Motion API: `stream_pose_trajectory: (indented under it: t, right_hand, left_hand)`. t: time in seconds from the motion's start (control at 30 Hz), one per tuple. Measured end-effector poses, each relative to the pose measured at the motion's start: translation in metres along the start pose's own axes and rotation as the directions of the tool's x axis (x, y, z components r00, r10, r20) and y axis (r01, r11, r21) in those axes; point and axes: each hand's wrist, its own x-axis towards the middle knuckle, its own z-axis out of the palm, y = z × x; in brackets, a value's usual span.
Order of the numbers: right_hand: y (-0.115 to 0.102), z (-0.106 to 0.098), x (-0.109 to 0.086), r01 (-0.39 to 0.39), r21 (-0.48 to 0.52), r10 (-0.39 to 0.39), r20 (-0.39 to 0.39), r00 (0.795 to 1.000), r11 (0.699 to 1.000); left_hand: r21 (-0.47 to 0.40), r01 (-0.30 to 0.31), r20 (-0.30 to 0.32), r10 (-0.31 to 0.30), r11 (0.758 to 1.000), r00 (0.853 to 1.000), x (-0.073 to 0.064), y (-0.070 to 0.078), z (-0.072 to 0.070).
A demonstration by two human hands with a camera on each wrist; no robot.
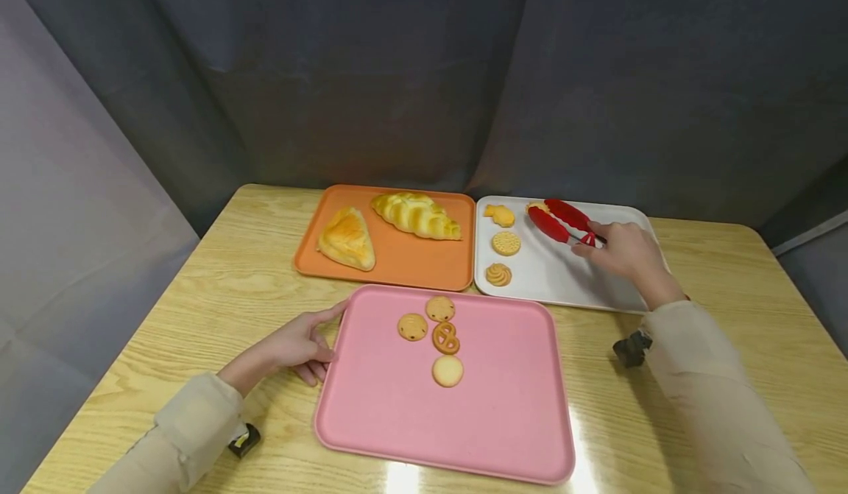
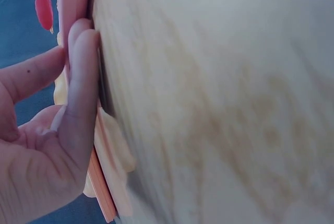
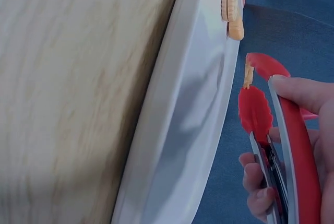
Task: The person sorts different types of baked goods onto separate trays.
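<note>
My right hand (image 1: 626, 247) grips red-tipped tongs (image 1: 559, 221) over the white tray (image 1: 563, 273). In the right wrist view, a small cookie (image 3: 248, 74) is caught between the tips of the tongs. On the white tray's left side lie a fish-shaped cookie (image 1: 500, 216), a round textured cookie (image 1: 506, 243) and a swirl cookie (image 1: 498, 274). My left hand (image 1: 298, 343) holds the left rim of the pink tray (image 1: 503, 420), thumb and fingertips at its edge. That tray bears two speckled cookies (image 1: 412, 327), a pretzel (image 1: 446, 338) and a plain round cookie (image 1: 447, 370).
An orange tray (image 1: 397, 269) stands behind the pink tray and beside the white one. A triangular pastry (image 1: 347, 240) and a long ridged bread (image 1: 417, 216) lie on it. The wooden table (image 1: 192, 317) meets a dark curtain (image 1: 371, 89) at the back.
</note>
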Motion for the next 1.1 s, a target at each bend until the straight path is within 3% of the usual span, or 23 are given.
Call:
stream_pose_trajectory:
  t: [0.3,0.6,0.73,1.1]
  right_hand:
    - [-0.002,0.008,0.012,-0.022,-0.026,0.023,0.026,0.999,0.999]
    - [-0.001,0.014,0.013,-0.054,-0.042,0.056,0.059,0.997,0.998]
    - [-0.003,0.01,0.006,-0.07,-0.042,0.072,0.059,0.996,0.997]
    - [-0.004,0.004,-0.024,-0.008,-0.033,0.009,0.043,0.999,0.999]
  left_hand:
    - [-0.004,0.0,-0.01,0.0,1.0,1.0,0.0,-0.001,0.0]
    - [-0.001,-0.005,-0.019,0.004,1.0,1.0,0.0,-0.001,0.001]
    - [-0.004,-0.005,-0.021,0.005,1.0,1.0,0.0,-0.001,0.001]
    - [-0.01,-0.005,-0.018,0.004,1.0,1.0,0.0,-0.001,0.001]
